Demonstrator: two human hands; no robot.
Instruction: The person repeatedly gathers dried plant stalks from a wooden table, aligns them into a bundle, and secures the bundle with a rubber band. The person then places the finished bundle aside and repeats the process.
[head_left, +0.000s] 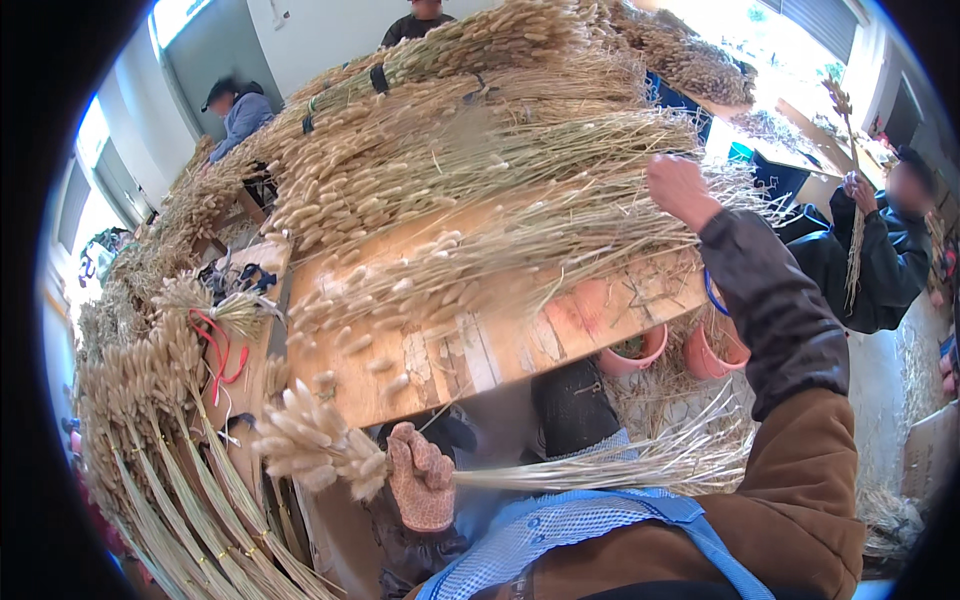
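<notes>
My left hand (421, 476), in a patterned glove, is closed around a bunch of dried bunny-tail grass (322, 442) in front of my apron. The fluffy heads point left and the loose stems (600, 474) fan out to the right. My right hand (681, 187) is bare and curled over the stem ends at the right side of the table; whether any stem lies between its fingers cannot be made out. Below and left of it, a loose layer of the same grass (465, 262) spreads across the wooden table (480, 360), heads to the left.
Tied bunches (202, 480) stand at the left, by a red ribbon (217, 352) and dark ties (236, 281). Grass piles (450, 97) cover the table's far side. Pink buckets (712, 352) stand below its right edge. One person (870, 247) holds stems at right; two others are beyond the piles.
</notes>
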